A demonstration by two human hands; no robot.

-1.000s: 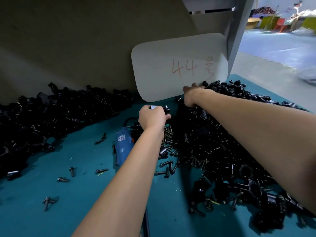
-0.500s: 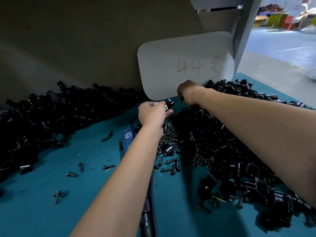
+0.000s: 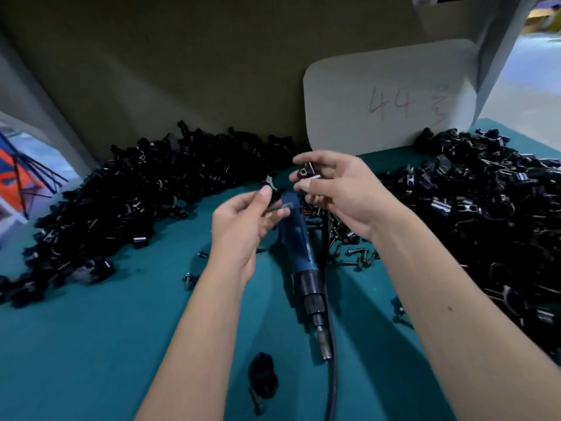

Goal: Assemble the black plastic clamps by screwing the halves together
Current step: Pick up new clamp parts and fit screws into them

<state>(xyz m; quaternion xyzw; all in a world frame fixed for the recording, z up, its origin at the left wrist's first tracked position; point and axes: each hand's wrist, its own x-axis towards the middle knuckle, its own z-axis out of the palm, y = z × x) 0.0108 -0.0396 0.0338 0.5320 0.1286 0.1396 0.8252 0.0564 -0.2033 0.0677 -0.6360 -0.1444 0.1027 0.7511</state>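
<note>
Your right hand [image 3: 340,192] pinches a small black plastic clamp half [image 3: 308,171]. Your left hand [image 3: 243,220] pinches another black clamp piece [image 3: 271,189] above the blue electric screwdriver [image 3: 299,241].

A pale board [image 3: 391,95] marked "44" in red leans upright at the far right of the teal table [image 3: 91,344]. At the far left edge shows something orange and blue [image 3: 18,177], too blurred to tell.

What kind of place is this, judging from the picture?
Probably a factory assembly bench: heaps of black clamp parts on a teal table, a corded electric screwdriver, loose screws, and a card marked 44.
</note>
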